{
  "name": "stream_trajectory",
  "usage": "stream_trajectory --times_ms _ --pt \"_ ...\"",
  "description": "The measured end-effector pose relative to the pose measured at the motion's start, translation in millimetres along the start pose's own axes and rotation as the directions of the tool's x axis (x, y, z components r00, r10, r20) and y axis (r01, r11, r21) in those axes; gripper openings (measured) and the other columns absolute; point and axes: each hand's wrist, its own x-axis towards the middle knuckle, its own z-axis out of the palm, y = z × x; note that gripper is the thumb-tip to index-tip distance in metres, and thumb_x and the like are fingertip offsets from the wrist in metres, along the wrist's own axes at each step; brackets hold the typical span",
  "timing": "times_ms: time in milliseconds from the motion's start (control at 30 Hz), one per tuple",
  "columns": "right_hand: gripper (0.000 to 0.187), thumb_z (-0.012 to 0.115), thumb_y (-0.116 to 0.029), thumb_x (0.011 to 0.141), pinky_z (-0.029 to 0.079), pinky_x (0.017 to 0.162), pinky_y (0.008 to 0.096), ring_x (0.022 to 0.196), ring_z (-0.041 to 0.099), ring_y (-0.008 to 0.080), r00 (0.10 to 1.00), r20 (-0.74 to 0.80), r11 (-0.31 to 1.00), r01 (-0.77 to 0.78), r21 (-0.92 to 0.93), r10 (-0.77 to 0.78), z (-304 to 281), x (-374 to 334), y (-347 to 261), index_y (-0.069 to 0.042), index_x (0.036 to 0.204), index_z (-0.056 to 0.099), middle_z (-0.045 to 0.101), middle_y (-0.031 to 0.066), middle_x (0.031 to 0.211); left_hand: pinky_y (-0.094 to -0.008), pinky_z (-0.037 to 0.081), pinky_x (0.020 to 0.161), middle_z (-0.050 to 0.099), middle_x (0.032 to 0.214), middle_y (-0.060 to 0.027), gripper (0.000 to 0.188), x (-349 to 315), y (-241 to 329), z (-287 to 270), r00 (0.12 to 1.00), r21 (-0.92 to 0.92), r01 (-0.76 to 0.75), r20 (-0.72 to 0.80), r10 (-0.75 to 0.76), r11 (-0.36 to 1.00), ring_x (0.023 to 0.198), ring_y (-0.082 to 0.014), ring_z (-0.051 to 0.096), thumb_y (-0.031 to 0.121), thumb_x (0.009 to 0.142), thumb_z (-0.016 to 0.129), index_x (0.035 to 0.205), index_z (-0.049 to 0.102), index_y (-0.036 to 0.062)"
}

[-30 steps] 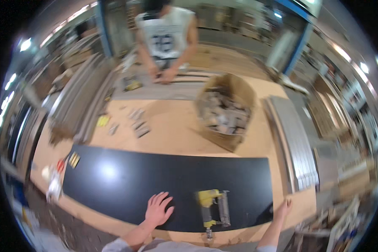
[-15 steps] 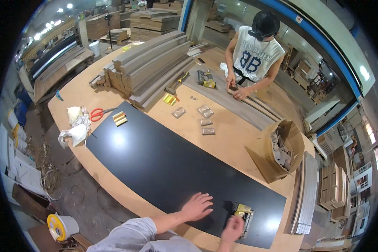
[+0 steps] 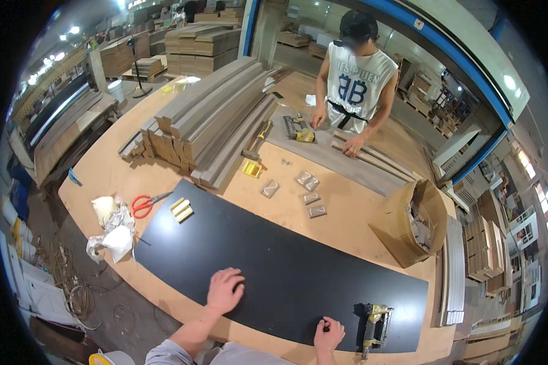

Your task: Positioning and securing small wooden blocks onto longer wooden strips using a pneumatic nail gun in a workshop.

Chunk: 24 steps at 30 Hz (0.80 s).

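My left hand (image 3: 226, 291) lies palm down near the front edge of a long black panel (image 3: 286, 274), fingers stretched out and nothing in it. Farther right, my right hand (image 3: 329, 336) is closed at the panel's front edge with its fingers curled. Between its thumb and fingers is a dark spot; I cannot make out whether it is a small thing. A yellow and black nail gun (image 3: 379, 322) rests on the panel just right of that hand, apart from it. Several pale yellow strips of fasteners (image 3: 181, 210) lie at the panel's far left end.
Red-handled scissors (image 3: 142, 207) and crumpled white plastic (image 3: 117, 237) are at left. Stacked grey-brown strips (image 3: 207, 115), a hammer (image 3: 257, 140) and small wooden blocks (image 3: 271, 188) lie beyond the panel. A carton (image 3: 402, 228) stands right. Across the table, a co-worker (image 3: 356, 79) handles strips beside another nail gun (image 3: 299, 129).
My right hand has come away from the nail gun and is now left of it, curled. My left hand has shifted left along the panel. The whole view has shifted somewhat.
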Motion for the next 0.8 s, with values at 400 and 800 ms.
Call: stream_trajectory --times_ms 400,800 --pt "0.017 0.076 -0.022 0.089 0.052 0.078 0.049 0.084 0.064 0.0347 0.999 0.024 0.993 0.04 -0.112 -0.037 -3.3 3.8 -10.1 -0.013 0.104 0.077 0.069 0.0092 0.086 -0.0504 0.042 0.111 0.065 0.131 -0.009 0.025 111.0 -61.6 -10.5 0.998 -0.015 -0.022 -0.055 0.021 1.0 0.13 -0.0321 0.057 0.018 0.087 0.076 0.111 0.072 0.013" --pt "0.015 0.075 -0.018 0.089 0.051 0.077 0.0492 0.081 0.064 0.0368 1.0 0.02 0.996 0.004 -0.085 -0.003 -0.2 5.5 -13.4 -0.011 0.102 0.076 0.069 0.0118 0.085 -0.0541 0.037 0.117 0.051 0.153 -0.0128 0.061 386.3 -176.1 -175.2 0.944 0.68 0.218 -0.33 0.027 0.7 0.146 -0.0327 0.043 0.031 0.091 0.074 0.145 0.053 0.0101"
